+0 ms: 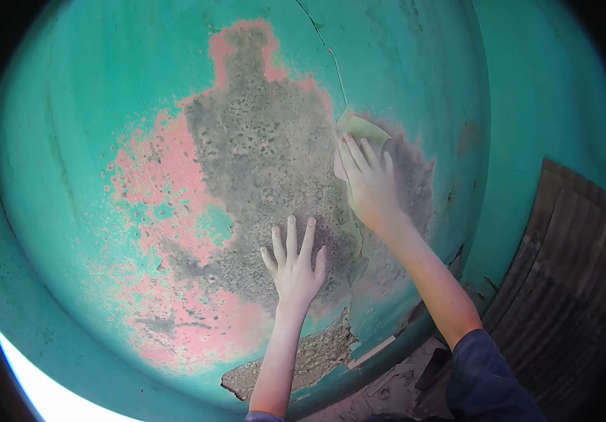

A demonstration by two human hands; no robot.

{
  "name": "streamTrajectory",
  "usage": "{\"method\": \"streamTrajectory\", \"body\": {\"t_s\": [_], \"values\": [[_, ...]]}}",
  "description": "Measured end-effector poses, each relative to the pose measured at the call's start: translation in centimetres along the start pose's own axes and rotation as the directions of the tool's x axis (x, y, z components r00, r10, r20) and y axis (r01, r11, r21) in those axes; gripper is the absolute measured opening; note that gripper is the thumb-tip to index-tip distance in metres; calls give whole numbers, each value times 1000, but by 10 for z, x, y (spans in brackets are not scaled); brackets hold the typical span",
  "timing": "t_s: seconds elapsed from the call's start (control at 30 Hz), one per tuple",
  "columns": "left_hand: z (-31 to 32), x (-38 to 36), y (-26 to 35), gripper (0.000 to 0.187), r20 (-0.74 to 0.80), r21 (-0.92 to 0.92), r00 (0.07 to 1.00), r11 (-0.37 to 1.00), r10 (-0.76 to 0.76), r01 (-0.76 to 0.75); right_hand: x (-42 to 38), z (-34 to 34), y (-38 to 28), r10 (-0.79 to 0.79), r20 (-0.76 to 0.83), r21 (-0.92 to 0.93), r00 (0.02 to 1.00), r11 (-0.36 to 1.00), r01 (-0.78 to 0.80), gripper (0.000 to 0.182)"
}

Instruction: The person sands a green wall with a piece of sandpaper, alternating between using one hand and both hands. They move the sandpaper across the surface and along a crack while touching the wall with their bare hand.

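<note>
A green painted wall (141,56) fills most of the view, with a large worn patch of bare grey plaster (268,133) edged by pink paint (162,158). My right hand (370,179) presses a pale, bent sheet of sandpaper (367,131) against the right part of this patch. The sheet's grit side is hidden, and its upper edge sticks out past my fingertips. Lower down, my left hand (296,271) lies on the grey plaster with its fingers spread and nothing in it.
A thin crack (332,56) runs down the wall from the top to the sandpaper. Near the bottom, the coating has broken away to rough plaster (317,355). Brown corrugated sheeting (563,281) leans at the right. Rubble (394,383) lies by the wall's foot.
</note>
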State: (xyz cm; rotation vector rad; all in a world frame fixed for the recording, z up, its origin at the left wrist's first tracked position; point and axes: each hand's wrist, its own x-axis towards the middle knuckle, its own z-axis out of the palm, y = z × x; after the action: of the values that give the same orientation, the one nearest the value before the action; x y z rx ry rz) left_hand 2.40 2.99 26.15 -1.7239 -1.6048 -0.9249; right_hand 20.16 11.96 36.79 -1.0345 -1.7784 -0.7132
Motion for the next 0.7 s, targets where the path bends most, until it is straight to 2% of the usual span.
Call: {"method": "streamTrajectory", "body": {"t_s": [0.2, 0.33, 0.43, 0.53, 0.7], "values": [[-11, -14, -13, 65, 15, -3, 999, 999, -47, 47, 47, -9, 8, 35, -87, -28, 996, 999, -37, 67], [-9, -32, -18, 65, 3, 4, 992, 992, -123, 123, 0, 7, -4, -1, -81, 38, 997, 999, 4, 66], [-8, -49, -20, 66, -8, -19, 982, 982, -191, 190, -55, 14, -24, -64, 20, 133, 998, 989, 61, 66], [-5, -65, -20, 67, 11, -48, 966, 965, -259, 259, -78, 15, -41, -130, 112, 170, 985, 979, 109, 66], [-2, -84, -16, 67, 3, -68, 938, 936, -346, 346, -51, 11, -65, -277, 40, 236, 960, 936, 260, 65]]}}
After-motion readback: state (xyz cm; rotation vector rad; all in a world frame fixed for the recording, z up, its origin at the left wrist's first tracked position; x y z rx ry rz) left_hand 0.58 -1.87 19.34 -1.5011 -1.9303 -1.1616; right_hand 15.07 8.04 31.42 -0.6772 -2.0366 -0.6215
